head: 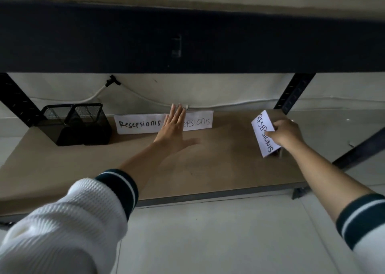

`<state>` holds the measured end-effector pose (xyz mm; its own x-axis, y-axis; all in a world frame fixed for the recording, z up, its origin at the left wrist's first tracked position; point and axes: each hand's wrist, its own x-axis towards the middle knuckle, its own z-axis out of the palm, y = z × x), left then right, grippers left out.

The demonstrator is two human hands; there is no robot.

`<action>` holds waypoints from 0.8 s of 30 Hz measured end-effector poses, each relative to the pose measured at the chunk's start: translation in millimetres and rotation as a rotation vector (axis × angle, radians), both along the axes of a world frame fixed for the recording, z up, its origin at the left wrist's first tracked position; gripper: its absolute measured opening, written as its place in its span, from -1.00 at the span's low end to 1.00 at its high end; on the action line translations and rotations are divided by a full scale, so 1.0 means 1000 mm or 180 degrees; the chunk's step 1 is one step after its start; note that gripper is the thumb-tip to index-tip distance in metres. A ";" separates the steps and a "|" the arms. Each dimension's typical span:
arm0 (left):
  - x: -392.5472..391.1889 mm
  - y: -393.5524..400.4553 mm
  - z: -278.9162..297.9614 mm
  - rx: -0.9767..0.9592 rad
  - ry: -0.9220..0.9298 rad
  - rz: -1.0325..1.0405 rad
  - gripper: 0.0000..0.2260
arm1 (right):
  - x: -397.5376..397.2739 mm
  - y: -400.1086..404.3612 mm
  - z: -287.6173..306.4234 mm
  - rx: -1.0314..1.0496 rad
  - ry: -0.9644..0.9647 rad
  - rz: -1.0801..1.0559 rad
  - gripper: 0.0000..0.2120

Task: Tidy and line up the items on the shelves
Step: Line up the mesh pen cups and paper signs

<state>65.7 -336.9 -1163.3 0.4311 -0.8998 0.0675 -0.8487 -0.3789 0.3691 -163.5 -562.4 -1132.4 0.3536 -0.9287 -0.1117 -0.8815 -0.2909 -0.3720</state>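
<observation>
Three white paper signs on the brown shelf (145,169), each hand-lettered in dark marker. On the left sign (138,123), standing along the back just beside the black mesh pen holders (79,123): "Resepsionis", fully readable. On the middle sign (199,120), standing right next to it: only "EPSIONIS" readable, the first letters hidden behind the left hand (173,128). On the third sign (264,133), turned nearly on end and pinched by the right hand (285,133): "RESEP" and "SIONIS", partly covered by the fingers (270,132). No other readable text, brand or number.
</observation>
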 end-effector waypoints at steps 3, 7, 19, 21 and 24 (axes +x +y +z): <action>-0.005 -0.007 -0.001 -0.0010 -0.0067 -0.0037 0.06 | 0.010 0.005 -0.001 -0.0154 -0.0059 0.0210 -0.80; -0.006 -0.015 -0.007 0.0058 -0.0222 -0.0067 0.05 | 0.031 0.013 0.005 -0.0605 0.0230 0.0661 -0.71; 0.001 -0.019 -0.016 -0.0085 -0.0643 -0.0018 -0.07 | 0.072 -0.002 -0.025 -0.0336 -0.1067 0.1240 -0.78; 0.001 -0.019 -0.017 -0.0142 -0.0607 0.0000 -0.09 | 0.073 -0.005 -0.022 -0.0262 -0.1114 0.1397 -0.78; 0.002 -0.020 -0.018 -0.0196 -0.0579 -0.0012 -0.12 | 0.076 -0.008 -0.020 -0.0168 -0.1072 0.1557 -0.78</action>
